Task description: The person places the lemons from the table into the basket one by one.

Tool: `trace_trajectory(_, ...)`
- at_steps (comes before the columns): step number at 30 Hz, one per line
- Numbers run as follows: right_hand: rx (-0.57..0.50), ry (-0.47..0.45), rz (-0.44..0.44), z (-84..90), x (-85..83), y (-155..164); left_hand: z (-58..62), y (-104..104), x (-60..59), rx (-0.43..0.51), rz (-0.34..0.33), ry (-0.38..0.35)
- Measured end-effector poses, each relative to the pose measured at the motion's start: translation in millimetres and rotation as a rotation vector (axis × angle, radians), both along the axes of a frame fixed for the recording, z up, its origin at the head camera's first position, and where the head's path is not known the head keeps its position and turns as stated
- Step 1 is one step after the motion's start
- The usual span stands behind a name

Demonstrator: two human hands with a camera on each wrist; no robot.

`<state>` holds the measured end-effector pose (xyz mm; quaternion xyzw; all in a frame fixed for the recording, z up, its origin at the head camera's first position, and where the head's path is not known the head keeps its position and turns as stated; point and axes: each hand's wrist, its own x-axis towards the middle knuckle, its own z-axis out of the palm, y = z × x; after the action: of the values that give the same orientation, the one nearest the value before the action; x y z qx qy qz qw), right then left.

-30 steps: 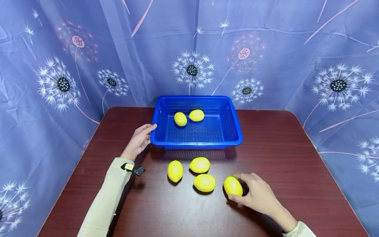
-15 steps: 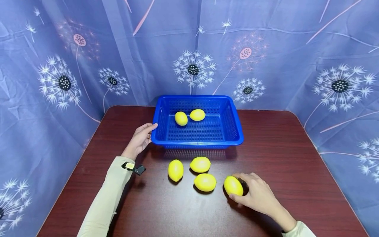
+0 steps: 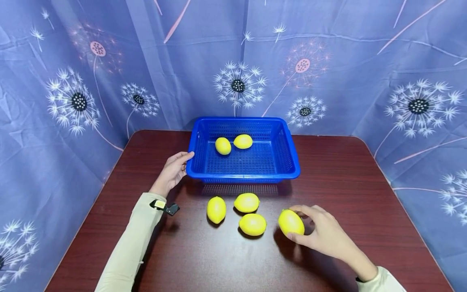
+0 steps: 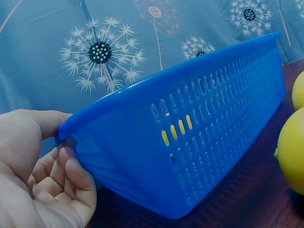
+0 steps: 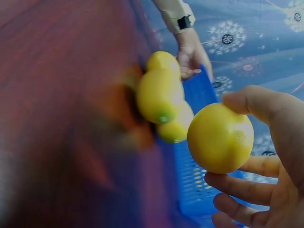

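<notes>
A blue plastic basket stands at the back of the table, two lemons lying inside it. My left hand grips the basket's left rim, thumb on top and fingers curled below, as the left wrist view shows. At the right, my right hand pinches a lemon between thumb and fingers, a little above the tabletop. In the right wrist view this held lemon shows end-on. Three more lemons lie in front of the basket: one on the left, and a pair close together.
The dark red-brown wooden table has rounded back corners. A blue curtain with dandelion prints hangs behind and at both sides, close behind the basket. A black strap device sits on the left wrist.
My right hand has lifted its lemon slightly off the table and shifted a little right and away from me. The left hand, the basket and the other lemons stay put.
</notes>
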<state>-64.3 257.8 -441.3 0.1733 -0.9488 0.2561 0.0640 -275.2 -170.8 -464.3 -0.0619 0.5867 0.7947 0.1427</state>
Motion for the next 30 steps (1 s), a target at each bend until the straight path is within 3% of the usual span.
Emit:
trace_trajectory(10,0.052,0.043,0.048,50.0,-25.5,10,-1.9,-2,0.1,0.003,-0.012,0.011)
trace_trajectory(18,0.062,0.096,0.081,92.0,-61.6,14,-1.8,-1,0.7,0.013,-0.006,0.009)
trace_trajectory(30,0.026,-0.027,0.086,129.5,-124.7,8,-0.3,0,1.8,0.022,-0.011,0.01)
